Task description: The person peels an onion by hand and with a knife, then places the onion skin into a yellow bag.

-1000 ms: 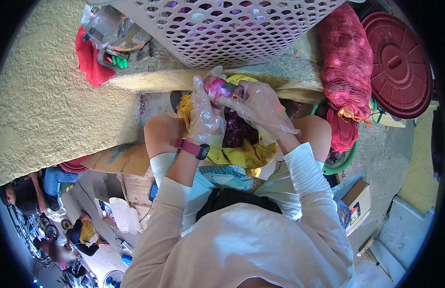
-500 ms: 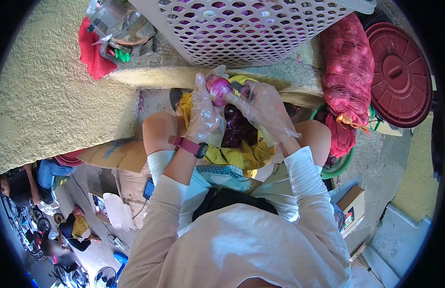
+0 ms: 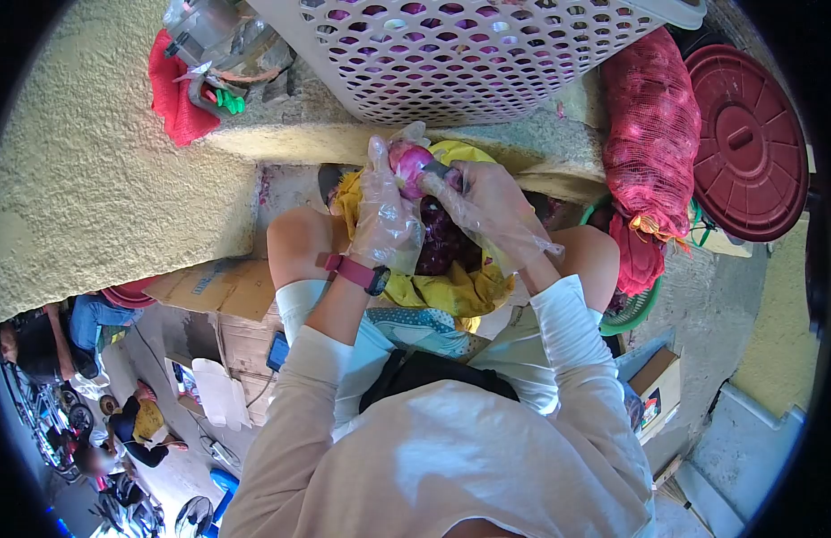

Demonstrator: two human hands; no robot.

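Note:
Both of my hands wear clear plastic gloves. My left hand (image 3: 386,202) holds a red onion (image 3: 410,169) between thumb and fingers. Beside the onion, my right hand (image 3: 492,202) is closed around a small dark tool (image 3: 442,170), perhaps a knife, with its thumb against the onion. The blade is mostly hidden. Below the hands, between the knees, a yellow sack (image 3: 451,291) lies open around dark red onions (image 3: 441,238).
A white perforated basket (image 3: 460,67) stands on the ledge ahead. At right are a red mesh sack (image 3: 650,134), a dark red lid (image 3: 747,143) and a green basket (image 3: 644,309). Cardboard (image 3: 214,289) lies at left; people sit at the lower left.
The onion has turned slightly in my left hand, and my right hand has shifted a little against it. The view has moved very slightly.

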